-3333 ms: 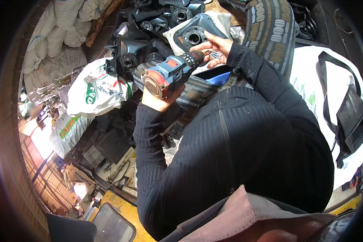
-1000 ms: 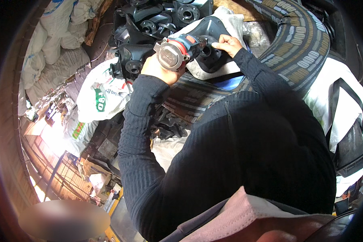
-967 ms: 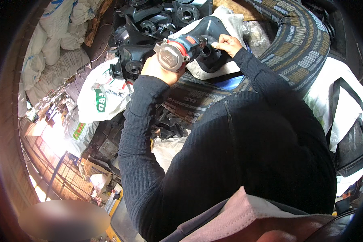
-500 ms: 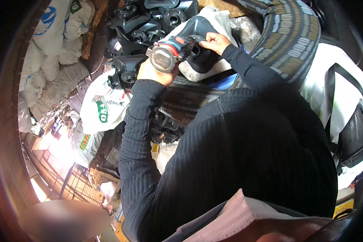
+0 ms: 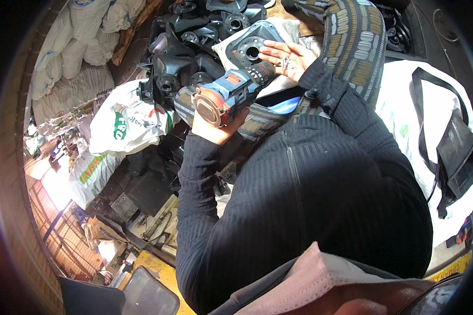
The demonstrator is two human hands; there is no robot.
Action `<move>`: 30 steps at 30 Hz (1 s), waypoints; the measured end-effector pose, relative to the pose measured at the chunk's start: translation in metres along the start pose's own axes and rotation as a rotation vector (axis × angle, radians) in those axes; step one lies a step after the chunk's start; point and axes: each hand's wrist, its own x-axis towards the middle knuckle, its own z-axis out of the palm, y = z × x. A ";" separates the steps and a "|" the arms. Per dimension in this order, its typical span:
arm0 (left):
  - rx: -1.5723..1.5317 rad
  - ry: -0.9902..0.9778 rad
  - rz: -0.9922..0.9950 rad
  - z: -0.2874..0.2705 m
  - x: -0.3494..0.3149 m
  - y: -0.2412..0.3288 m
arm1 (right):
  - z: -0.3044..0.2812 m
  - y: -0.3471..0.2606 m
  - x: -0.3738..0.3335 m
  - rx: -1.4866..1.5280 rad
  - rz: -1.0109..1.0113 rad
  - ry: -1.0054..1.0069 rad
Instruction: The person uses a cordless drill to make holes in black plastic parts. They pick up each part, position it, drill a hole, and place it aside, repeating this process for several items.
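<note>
My left hand [image 5: 214, 131] grips a blue and red cordless drill [image 5: 228, 90], its black chuck end pointing away and to the right. Palm up and fingers stretched out, my right hand [image 5: 294, 60] carries several small metal screws [image 5: 285, 64]. Just left of those fingertips is a black part with a round holed flange [image 5: 250, 51], lying on a white cloth-like covering [image 5: 289, 30]. The drill's front end sits close to the right palm and below the flange; whether it touches either, I cannot tell.
More black flanged parts [image 5: 169, 81] are heaped to the left and behind. A thick patterned cushion-like roll [image 5: 352, 58] curves around the work. White printed bags [image 5: 129, 118] lie at left, and a white sack [image 5: 399, 110] with a black strap is at right.
The drill has come away from the black part's flange, toward me. My right hand has gone from pinching at the flange to lying palm up with screws showing. The view has shifted.
</note>
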 end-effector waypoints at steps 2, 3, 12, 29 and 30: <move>0.106 0.051 0.152 0.004 -0.006 -0.002 | -0.001 0.003 0.005 -0.011 0.018 -0.054; 0.152 0.051 0.162 0.006 -0.011 -0.004 | 0.003 0.007 0.006 -0.040 0.003 0.030; 0.174 0.045 0.085 0.006 -0.025 -0.006 | 0.013 0.022 0.013 -0.049 -0.042 0.132; -0.133 0.160 -0.056 -0.005 -0.034 -0.020 | 0.022 0.029 0.015 -0.276 0.065 0.258; -0.050 0.176 -0.029 -0.011 -0.034 -0.017 | 0.023 0.030 0.013 -0.356 0.073 0.148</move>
